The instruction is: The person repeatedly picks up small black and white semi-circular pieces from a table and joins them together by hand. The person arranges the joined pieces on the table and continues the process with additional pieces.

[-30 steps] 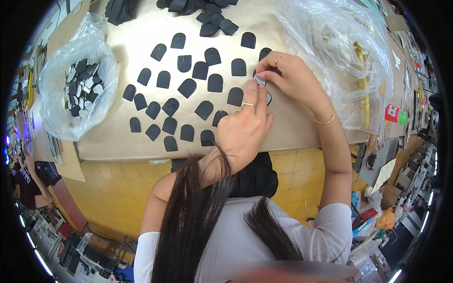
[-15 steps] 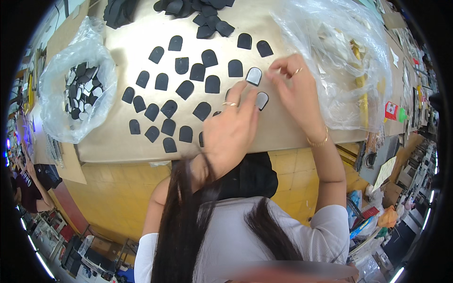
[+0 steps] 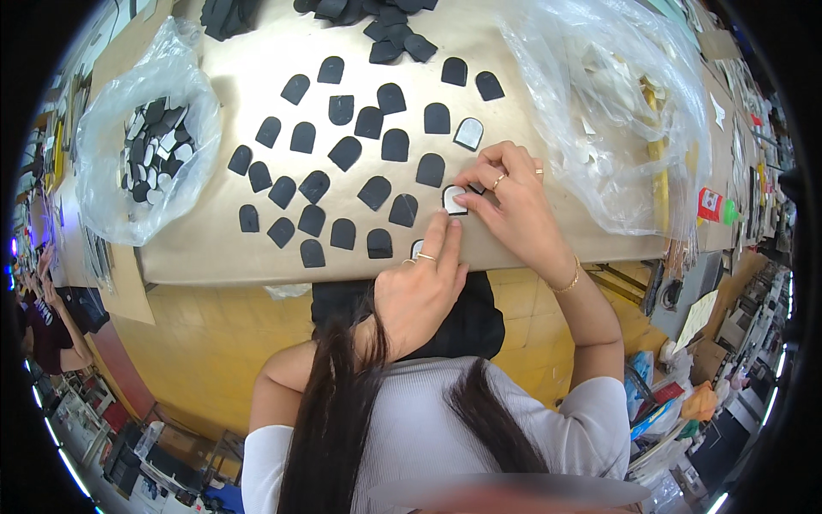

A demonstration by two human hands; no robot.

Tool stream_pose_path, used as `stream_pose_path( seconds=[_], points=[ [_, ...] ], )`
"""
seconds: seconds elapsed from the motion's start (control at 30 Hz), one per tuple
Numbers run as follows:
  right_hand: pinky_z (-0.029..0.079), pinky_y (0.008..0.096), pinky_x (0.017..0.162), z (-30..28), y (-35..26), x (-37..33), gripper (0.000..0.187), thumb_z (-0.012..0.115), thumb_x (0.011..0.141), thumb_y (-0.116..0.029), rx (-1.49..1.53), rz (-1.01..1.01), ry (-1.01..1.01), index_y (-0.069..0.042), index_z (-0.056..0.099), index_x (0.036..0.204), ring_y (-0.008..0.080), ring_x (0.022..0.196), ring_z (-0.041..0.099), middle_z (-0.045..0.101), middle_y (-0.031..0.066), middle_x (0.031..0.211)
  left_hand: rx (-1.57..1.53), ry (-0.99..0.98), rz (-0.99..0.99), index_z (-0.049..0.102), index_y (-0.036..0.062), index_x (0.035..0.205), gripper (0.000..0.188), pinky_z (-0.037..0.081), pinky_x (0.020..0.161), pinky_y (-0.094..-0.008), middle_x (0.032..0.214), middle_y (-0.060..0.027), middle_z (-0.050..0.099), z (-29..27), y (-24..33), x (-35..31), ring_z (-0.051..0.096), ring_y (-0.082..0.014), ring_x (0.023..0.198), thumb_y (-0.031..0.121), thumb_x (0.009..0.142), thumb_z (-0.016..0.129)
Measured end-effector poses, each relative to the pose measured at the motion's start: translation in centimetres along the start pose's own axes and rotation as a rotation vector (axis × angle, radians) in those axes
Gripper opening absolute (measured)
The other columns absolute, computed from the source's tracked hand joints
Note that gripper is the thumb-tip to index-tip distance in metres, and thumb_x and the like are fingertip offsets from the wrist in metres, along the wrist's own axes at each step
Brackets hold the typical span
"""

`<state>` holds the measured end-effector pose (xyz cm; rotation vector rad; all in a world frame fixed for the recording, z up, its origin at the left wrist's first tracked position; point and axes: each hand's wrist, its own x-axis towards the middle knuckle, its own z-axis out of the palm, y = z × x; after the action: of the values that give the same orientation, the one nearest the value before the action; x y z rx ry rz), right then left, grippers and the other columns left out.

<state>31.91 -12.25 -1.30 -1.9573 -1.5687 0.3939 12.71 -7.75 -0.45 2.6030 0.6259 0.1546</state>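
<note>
My right hand (image 3: 509, 206) is closed in a pinch, thumb and index fingertips at a white arched patch (image 3: 454, 200) that lies on a black arched piece. My left hand (image 3: 419, 300) has its index and middle fingers stretched out. Their tips touch the lower edge of that same piece, holding nothing. Beside the left fingers, a white-faced piece (image 3: 417, 248) is partly hidden. Farther off lies another black piece topped with a white patch (image 3: 468, 134). Black arched pieces (image 3: 403, 210) are spread over the table to the left, most of them apart from each other.
At the left stands an open clear plastic bag (image 3: 94, 188) with black and white pieces inside. Dark pieces form a pile (image 3: 398, 34) at the far edge. A large clear bag (image 3: 599, 163) covers the table's right side, near a red bottle with a green cap (image 3: 717, 206).
My right hand has come down and left, onto the white patch near my left fingertips. My left hand has drawn back toward me, uncovering black pieces.
</note>
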Motion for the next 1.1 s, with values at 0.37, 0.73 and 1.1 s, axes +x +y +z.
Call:
stream_pose_path(
  seconds=[0.37, 0.73, 1.1],
  points=[
    [0.031, 0.0380, 0.087, 0.4, 0.0, -0.6, 0.017, 0.080, 0.077, -0.015, -0.127, -0.106, 0.088, -0.016, 0.076, 0.093, 0.0159, 0.090, 0.056, 0.064, -0.0043, 0.103, 0.012, -0.025, 0.001, 0.054, 0.0007, 0.138, 0.058, 0.054, 0.051, -0.0310, 0.137, -0.0191, 0.055, 0.1, 0.1, 0.2, 0.066, -0.0209, 0.058, 0.027, 0.089, 0.070],
    [0.032, 0.0383, 0.088, 1.1, -0.2, -1.6, 0.018, 0.080, 0.075, -0.012, -0.184, -0.186, 0.198, -0.013, 0.074, 0.092, 0.0173, 0.093, 0.059, 0.067, -0.0026, 0.103, -0.041, -0.017, -0.061, 0.054, 0.0034, 0.138, 0.057, 0.056, 0.053, -0.0335, 0.135, -0.0160, 0.056, 0.4, 0.3, 0.1, 0.068, -0.0258, 0.062, 0.027, 0.089, 0.071],
    [0.048, 0.0320, 0.088, -2.5, -1.8, 0.9, 0.010, 0.078, 0.084, -0.008, 0.371, 0.136, 0.033, -0.005, 0.069, 0.088, 0.0171, 0.099, 0.059, 0.060, 0.0058, 0.105, -0.076, 0.003, -0.083, 0.057, 0.0060, 0.134, 0.054, 0.056, 0.050, -0.0347, 0.134, -0.0127, 0.056, 0.2, 0.3, 0.1, 0.068, -0.0252, 0.059, 0.026, 0.087, 0.073]
  ],
)
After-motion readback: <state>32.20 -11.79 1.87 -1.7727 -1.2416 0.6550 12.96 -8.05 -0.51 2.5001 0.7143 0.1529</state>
